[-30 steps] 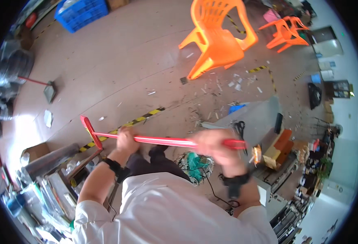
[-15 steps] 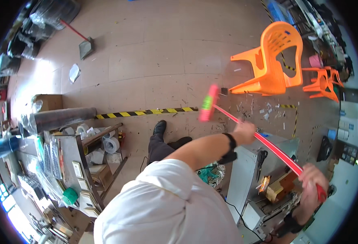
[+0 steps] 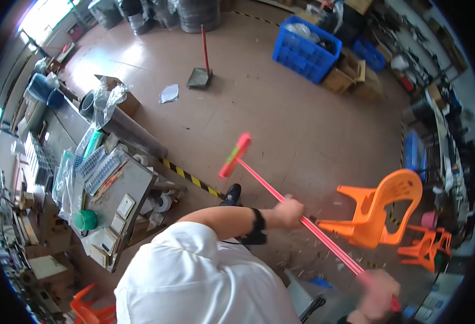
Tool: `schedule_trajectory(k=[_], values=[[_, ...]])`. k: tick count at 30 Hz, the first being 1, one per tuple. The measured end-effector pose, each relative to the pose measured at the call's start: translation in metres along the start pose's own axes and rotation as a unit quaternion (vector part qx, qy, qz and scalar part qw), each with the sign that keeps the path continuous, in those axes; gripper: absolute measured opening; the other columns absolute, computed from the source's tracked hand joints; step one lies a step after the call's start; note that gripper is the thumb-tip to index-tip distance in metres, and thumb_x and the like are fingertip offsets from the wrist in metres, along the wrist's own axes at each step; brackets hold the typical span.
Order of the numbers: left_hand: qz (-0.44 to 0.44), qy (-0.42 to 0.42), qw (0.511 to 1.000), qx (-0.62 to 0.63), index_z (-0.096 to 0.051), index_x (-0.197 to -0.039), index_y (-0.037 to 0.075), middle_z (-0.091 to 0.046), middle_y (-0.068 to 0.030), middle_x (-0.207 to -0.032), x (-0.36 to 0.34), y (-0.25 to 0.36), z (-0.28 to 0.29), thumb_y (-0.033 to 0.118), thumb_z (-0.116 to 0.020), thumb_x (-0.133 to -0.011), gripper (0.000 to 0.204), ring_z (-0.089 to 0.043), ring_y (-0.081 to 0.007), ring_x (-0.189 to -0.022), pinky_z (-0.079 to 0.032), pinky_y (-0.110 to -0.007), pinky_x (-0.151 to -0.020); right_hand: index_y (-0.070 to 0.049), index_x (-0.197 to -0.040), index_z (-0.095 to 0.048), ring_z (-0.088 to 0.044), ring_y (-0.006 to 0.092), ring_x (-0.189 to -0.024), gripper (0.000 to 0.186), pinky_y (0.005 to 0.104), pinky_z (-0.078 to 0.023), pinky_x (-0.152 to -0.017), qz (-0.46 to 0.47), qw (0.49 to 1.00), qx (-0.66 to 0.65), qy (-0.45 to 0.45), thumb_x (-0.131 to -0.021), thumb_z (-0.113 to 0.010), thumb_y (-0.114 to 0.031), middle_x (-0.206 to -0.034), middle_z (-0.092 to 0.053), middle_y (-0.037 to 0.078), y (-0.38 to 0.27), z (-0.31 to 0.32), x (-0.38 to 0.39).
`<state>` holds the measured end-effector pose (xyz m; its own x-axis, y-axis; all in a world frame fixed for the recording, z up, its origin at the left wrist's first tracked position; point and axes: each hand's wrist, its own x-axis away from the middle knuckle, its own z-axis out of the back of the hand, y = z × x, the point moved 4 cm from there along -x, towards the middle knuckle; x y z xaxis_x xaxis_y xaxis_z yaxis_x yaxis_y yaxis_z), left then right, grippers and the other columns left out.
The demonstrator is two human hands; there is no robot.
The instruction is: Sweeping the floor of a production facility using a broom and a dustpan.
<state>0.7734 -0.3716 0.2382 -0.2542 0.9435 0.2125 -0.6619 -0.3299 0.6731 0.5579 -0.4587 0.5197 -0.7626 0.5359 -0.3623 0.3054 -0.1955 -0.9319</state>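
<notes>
A broom (image 3: 264, 185) with a red-pink stick and a pink and green head (image 3: 234, 156) stretches diagonally from upper left to lower right. Partway along the stick, my left hand (image 3: 290, 211) is wrapped round it. Close to the end, my right hand (image 3: 378, 293) grips the stick too, blurred by motion. The broom head appears over the brown floor (image 3: 259, 108); whether it touches is unclear. Beyond it stands a grey dustpan (image 3: 199, 78) with an upright red handle, beside a flat pale sheet (image 3: 169, 94). Small scraps (image 3: 302, 254) litter the floor under the stick.
An orange chair (image 3: 380, 216) stands at right, with orange stools (image 3: 422, 248) behind. A cluttered workbench (image 3: 132, 186) and a big roll (image 3: 135, 132) are on the left. Far off stand a blue crate (image 3: 305, 54) and cardboard boxes (image 3: 351, 73). Striped tape (image 3: 191, 177) marks the floor.
My view has turned left and lifted, so the chair sits lower and the blue crate shows. The broom head appears further left in the picture. Both hands keep their grip on the stick.
</notes>
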Motion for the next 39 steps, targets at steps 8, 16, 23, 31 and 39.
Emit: schedule_trajectory(k=[8, 16, 23, 31, 39], values=[[0.115, 0.2, 0.971, -0.063, -0.07, -0.075, 0.009, -0.067, -0.0092, -0.087, 0.004, -0.234, 0.147, 0.03, -0.067, -0.07, 0.022, -0.062, -0.0269, -0.098, -0.042, -0.045, -0.093, -0.009, -0.071, -0.05, -0.061, 0.0244, -0.074, 0.034, 0.0448, -0.048, -0.087, -0.059, 0.986, 0.005, -0.155, -0.085, -0.068, -0.034, -0.072, -0.058, 0.007, 0.146, -0.145, -0.174], [0.046, 0.255, 0.966, -0.015, -0.068, -0.073, 0.009, -0.065, -0.0068, -0.084, -0.048, -0.286, 0.278, 0.026, -0.067, -0.07, 0.017, -0.062, -0.0249, -0.096, -0.043, -0.043, -0.09, -0.008, -0.073, -0.054, -0.065, 0.0246, -0.071, 0.031, 0.0433, -0.05, -0.083, 0.022, 0.95, -0.044, -0.308, -0.085, -0.072, -0.029, -0.072, -0.062, 0.007, 0.146, -0.235, -0.364], [-0.03, 0.267, 0.963, -0.036, -0.066, -0.072, 0.008, -0.065, -0.0071, -0.083, -0.17, -0.332, 0.398, 0.028, -0.068, -0.073, 0.02, -0.062, -0.0259, -0.094, -0.044, -0.042, -0.089, -0.005, -0.083, -0.065, -0.069, 0.0276, -0.078, 0.026, 0.0432, -0.052, -0.082, 0.159, 0.837, -0.064, -0.519, -0.081, -0.077, -0.027, -0.077, -0.067, 0.008, 0.169, -0.278, -0.522], [-0.005, 0.31, 0.948, -0.07, -0.063, -0.073, 0.009, -0.064, -0.0077, -0.082, -0.354, -0.451, 0.59, 0.037, -0.069, -0.081, 0.029, -0.062, -0.0276, -0.093, -0.044, -0.044, -0.087, -0.002, -0.079, -0.067, -0.069, 0.027, -0.077, 0.024, 0.0414, -0.053, -0.077, 0.199, 0.764, -0.07, -0.61, -0.082, -0.075, -0.025, -0.08, -0.068, 0.01, 0.248, -0.325, -0.764], [0.225, 0.485, 0.844, -0.047, -0.066, -0.08, 0.01, -0.065, -0.0083, -0.089, -0.34, -0.635, 0.756, 0.037, -0.068, -0.083, 0.027, -0.059, -0.0277, -0.102, -0.043, -0.044, -0.089, -0.003, -0.079, -0.066, -0.068, 0.0269, -0.075, 0.024, 0.0398, -0.054, -0.075, 0.2, 0.788, 0.014, -0.582, -0.077, -0.076, -0.025, -0.076, -0.066, 0.008, 0.331, -0.501, -0.942]])
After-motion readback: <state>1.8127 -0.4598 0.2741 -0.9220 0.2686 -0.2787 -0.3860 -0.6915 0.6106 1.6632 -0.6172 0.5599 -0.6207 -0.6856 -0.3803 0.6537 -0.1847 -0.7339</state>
